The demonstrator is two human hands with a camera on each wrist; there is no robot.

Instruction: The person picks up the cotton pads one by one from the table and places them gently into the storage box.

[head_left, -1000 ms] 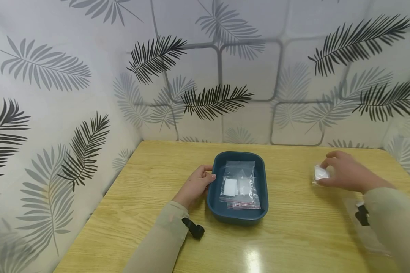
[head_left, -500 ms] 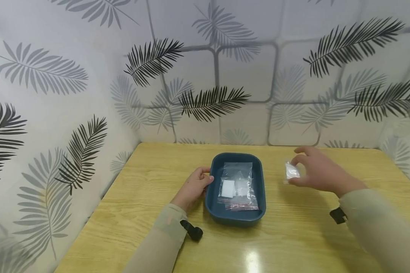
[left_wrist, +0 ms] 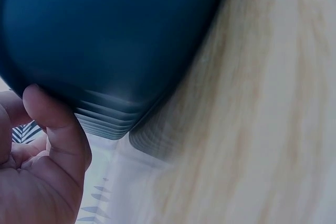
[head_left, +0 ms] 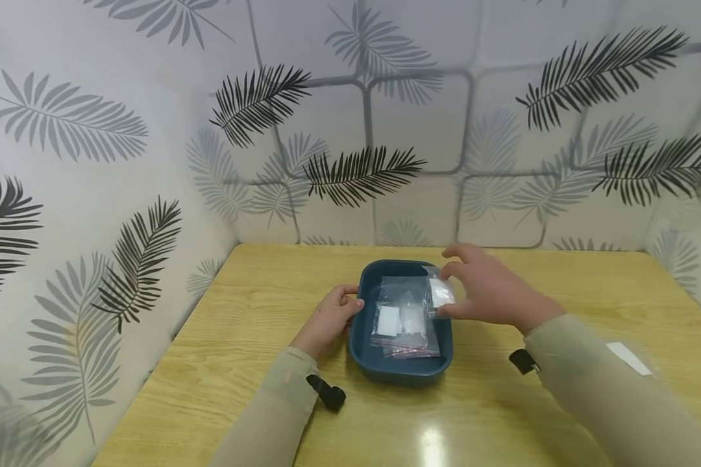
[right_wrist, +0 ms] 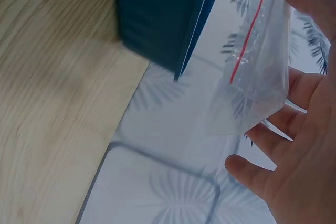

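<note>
A dark blue plastic tub [head_left: 400, 374] stands on the table, with several clear zip bags [head_left: 405, 290] lying in it. Inside one of them shows a white rectangular piece [head_left: 388, 320]. My left hand [head_left: 329, 318] holds the tub's left rim, thumb on the edge, as the left wrist view shows. Over the right rim, my right hand [head_left: 493, 287] pinches a small clear zip bag [head_left: 442, 293] with something white in it. Its red seal line shows in the right wrist view, where the bag [right_wrist: 260, 72] hangs between thumb and fingers.
On the wooden table [head_left: 257, 298], a white strip [head_left: 629, 358] lies at the right, partly behind the right forearm. The leaf-patterned wall [head_left: 415, 214] rises at the table's back edge. A black strap [head_left: 327, 392] is on the left sleeve.
My right hand has carried the small zip bag leftward from the right side of the table to the tub's right rim. The left hand keeps its place on the tub.
</note>
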